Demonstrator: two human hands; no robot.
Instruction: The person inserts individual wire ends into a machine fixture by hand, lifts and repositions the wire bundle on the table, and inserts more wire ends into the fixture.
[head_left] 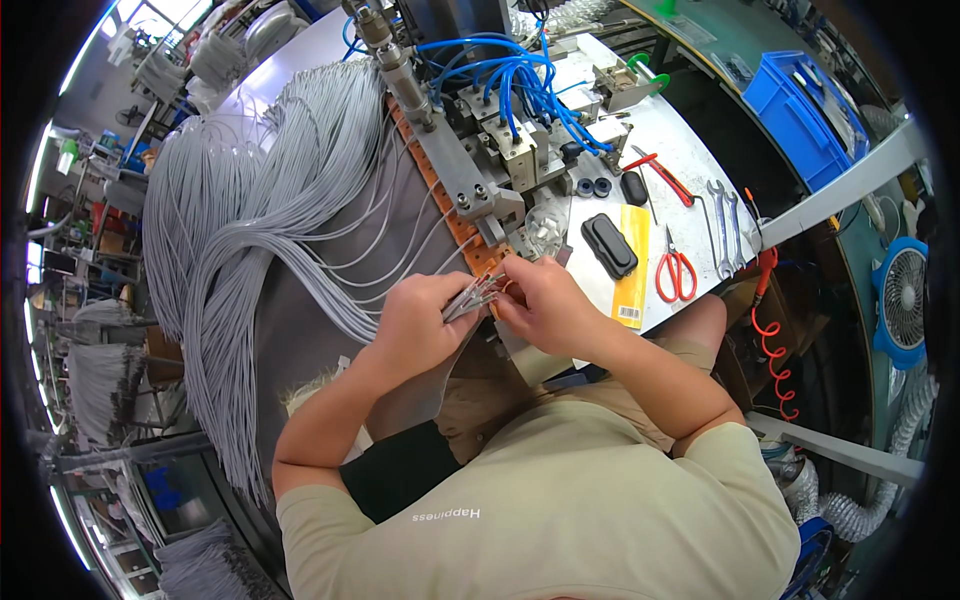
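Note:
My left hand (420, 318) is closed round a bundle of thin grey cables (300, 243), whose stripped-looking ends stick out toward the right. Close beside it, my right hand (548, 303) pinches at those ends with thumb and forefinger; the exact piece between its fingertips is too small to make out. Both hands are at the near end of an orange slotted rail (440, 198). Several single grey cables run from the rail across to the large pile (215, 200) on the left. Above the rail stands a metal machine (450, 160) with blue air hoses (530, 70).
On the white table right of the machine lie red-handled scissors (676, 275), a black case (609, 246) on a yellow packet (632, 290), wrenches (722, 225) and red-handled pliers (672, 183). A blue crate (800, 115), a blue fan (902, 300) and a coiled red hose (770, 355) are farther right.

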